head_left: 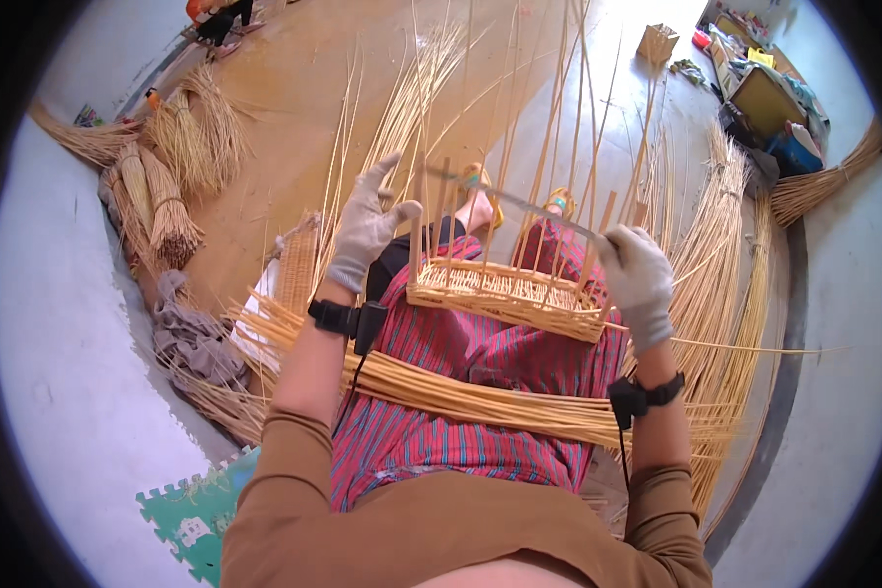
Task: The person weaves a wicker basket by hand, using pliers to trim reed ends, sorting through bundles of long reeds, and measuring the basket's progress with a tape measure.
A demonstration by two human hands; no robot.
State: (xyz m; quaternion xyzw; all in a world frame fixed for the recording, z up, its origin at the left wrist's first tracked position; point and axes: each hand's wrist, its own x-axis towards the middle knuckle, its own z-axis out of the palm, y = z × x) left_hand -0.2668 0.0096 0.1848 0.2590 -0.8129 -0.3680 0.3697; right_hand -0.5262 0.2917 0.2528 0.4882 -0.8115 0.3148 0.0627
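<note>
A partly woven rectangular wicker basket [505, 294] sits at my knees, with long thin stakes and several flat wooden uprights rising from it. My right hand [639, 279], in a pale grey glove, is closed round the near end of a long, flat grey strip [519, 203] that looks like metal. The strip slants across above the basket, its far end towards my left side. My left hand [365, 230], gloved too, is raised by the basket's left corner with thumb and fingers apart, holding nothing. A bundle of peeled canes [461, 394] lies across my lap on a red striped cloth [431, 441].
Long cane bundles [710, 245] lie along the right wall, and tied bundles [171, 220] stand at the left. Grey cloth [196, 338] and a green foam mat [201, 505] are near left. A cluttered table [769, 103] stands far right, with a small box [658, 43] nearby. Another person [220, 20] is far left.
</note>
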